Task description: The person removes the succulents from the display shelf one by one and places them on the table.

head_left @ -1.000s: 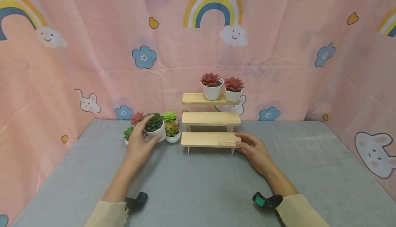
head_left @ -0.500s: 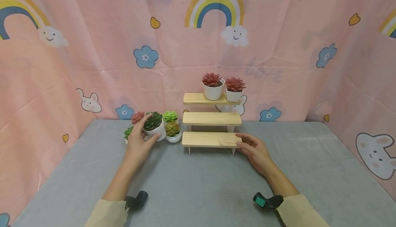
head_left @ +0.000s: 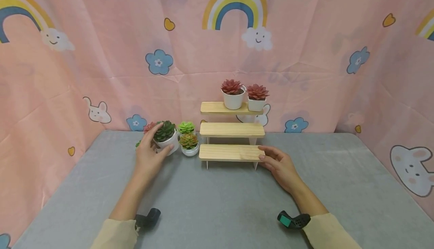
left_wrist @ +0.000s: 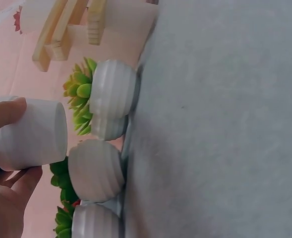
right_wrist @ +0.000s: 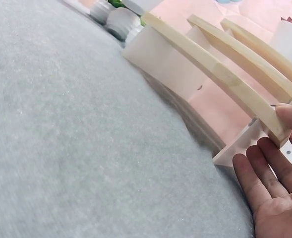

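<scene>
My left hand (head_left: 148,162) grips a white pot (left_wrist: 34,131) with a dark green succulent (head_left: 165,131), thumb on one side and fingers on the other. In the left wrist view, this pot is raised off the table, beside several other small white pots. At the right end of a three-step wooden display shelf (head_left: 230,153), my right hand (head_left: 283,170) pinches the lowest board. The right wrist view has the thumb over the board's end (right_wrist: 277,126) and fingers beneath it. Two red succulents in white pots (head_left: 233,101) stand on the top step.
Left of the shelf stand a bright green succulent (head_left: 187,127) and a yellow-green one (head_left: 188,141). A red succulent (head_left: 148,127) is partly hidden behind my left hand. A pink patterned cloth (head_left: 298,53) hangs behind the grey table (head_left: 220,207).
My left hand has shifted slightly left with the dark green potted succulent, covering more of the plants behind it. The right hand keeps its place on the shelf.
</scene>
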{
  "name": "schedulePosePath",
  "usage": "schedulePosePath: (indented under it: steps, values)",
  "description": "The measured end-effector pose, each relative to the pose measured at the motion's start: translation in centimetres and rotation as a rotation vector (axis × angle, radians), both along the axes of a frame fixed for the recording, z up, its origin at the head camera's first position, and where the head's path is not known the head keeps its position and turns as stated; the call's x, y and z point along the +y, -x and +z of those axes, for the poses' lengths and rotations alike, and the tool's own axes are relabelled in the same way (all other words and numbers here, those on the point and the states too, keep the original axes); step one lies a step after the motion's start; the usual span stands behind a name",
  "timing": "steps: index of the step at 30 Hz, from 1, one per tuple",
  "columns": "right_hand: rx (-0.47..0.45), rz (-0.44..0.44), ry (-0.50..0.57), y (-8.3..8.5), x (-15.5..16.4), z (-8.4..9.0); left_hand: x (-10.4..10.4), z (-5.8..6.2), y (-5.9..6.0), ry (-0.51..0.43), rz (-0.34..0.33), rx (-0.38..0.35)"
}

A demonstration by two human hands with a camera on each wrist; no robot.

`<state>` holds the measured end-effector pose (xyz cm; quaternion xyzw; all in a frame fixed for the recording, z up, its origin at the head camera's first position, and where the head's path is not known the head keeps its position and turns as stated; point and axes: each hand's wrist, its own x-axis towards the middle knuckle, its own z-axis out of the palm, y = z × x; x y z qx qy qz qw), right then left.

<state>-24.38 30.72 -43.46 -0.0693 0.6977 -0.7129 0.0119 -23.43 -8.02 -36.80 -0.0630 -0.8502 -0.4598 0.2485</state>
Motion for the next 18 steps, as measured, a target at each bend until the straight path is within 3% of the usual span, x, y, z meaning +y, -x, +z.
schedulePosePath:
  steps: [7, 13, 18]
  values:
    - [0.004, -0.002, -0.009, 0.0, 0.0, 0.0, -0.4, 0.7, -0.3, -0.008, -0.016, 0.002]
    - [0.008, 0.0, -0.01, 0.0, 0.0, 0.0, -0.2, 0.3, -0.4, 0.109, -0.058, -0.008]
    - [0.007, 0.005, -0.006, 0.0, 0.0, 0.0, 0.6, -0.3, -0.6, 0.188, -0.116, 0.026]
